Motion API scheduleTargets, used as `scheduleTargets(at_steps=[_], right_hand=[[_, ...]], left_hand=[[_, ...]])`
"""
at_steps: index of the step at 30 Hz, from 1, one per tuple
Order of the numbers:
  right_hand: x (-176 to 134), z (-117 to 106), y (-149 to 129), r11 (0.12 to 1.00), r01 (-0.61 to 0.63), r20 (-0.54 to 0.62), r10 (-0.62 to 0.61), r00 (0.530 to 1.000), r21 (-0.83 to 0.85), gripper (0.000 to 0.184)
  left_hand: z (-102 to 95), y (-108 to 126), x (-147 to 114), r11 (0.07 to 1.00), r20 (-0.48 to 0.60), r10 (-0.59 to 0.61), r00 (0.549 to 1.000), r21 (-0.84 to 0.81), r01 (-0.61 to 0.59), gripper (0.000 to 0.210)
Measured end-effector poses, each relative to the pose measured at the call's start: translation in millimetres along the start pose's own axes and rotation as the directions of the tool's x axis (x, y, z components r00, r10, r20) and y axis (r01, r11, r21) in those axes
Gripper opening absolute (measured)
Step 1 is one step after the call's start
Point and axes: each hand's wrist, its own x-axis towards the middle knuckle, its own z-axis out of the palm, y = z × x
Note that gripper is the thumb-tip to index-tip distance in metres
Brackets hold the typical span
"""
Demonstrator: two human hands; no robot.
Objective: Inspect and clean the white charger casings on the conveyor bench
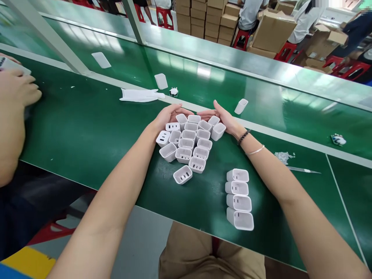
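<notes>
A cluster of white plastic charger housings (188, 135) stands on the green table, most with their hollow ends up and some showing port slots. My left hand (171, 115) curves round the far left side of the cluster, fingers stretched out and partly hidden behind the housings. From the far right, my right hand (223, 118) reaches round it with a flat palm and extended fingers. Both hands seem to touch the outer housings, without grasping a single one. One housing (183, 175) sits slightly apart at the near side. Several more housings (240, 201) form a column to the right.
Beyond the cluster lie a white glove (142, 95), a small circuit board (173, 92) and a lone housing (241, 106). Tweezers (305, 170) and small clear bits (285, 157) are at the right. Another person's hand (20, 87) holds something white at the left.
</notes>
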Motion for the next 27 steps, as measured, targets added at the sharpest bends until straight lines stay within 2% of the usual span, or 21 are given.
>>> scheduleTargets(at_steps=[2,4,7,10,15,20,22,24,27], right_hand=[[-13.1,4.5,1.3,1.000,0.002,0.017,-0.002,1.000,-0.013,0.085],[-24.2,7.8,2.1,1.000,0.017,-0.022,-0.018,1.000,-0.020,0.085],[-30.9,9.3,2.4,0.999,0.010,-0.086,-0.014,0.996,-0.053,0.086],[-28.0,8.4,1.7,0.997,0.026,-0.104,-0.034,0.994,-0.073,0.084],[-21.0,9.1,-0.3,0.977,0.010,-0.161,-0.045,0.986,-0.215,0.084],[-19.9,8.8,2.7,0.974,0.016,-0.110,-0.041,0.993,-0.226,0.080],[-21.8,7.4,5.1,0.975,-0.003,-0.093,-0.018,0.995,-0.222,0.078],[-24.5,5.9,6.9,0.981,-0.015,-0.069,0.002,0.998,-0.195,0.076],[-28.2,4.3,7.5,0.987,-0.017,-0.017,0.014,1.000,-0.162,0.071]], left_hand=[[-1.2,3.5,3.1,0.996,0.039,-0.052,0.998,0.070,0.049,0.043],[0.4,7.3,9.3,0.985,0.112,-0.113,0.987,0.145,0.096,0.041],[6.6,12.7,21.5,0.960,0.249,-0.207,0.946,0.236,0.148,0.041],[11.3,16.8,31.2,0.947,0.318,-0.257,0.913,0.270,0.172,0.036],[8.5,19.6,33.6,0.944,0.370,-0.273,0.888,0.281,0.173,0.025],[9.4,22.1,30.1,0.958,0.350,-0.264,0.899,0.206,0.201,0.017],[11.9,22.9,30.0,0.957,0.364,-0.278,0.889,0.183,0.224,0.015],[13.8,23.2,30.3,0.951,0.436,-0.306,0.846,0.179,0.252,0.019],[14.6,23.5,30.8,0.935,0.557,-0.354,0.751,0.215,0.280,0.025]])
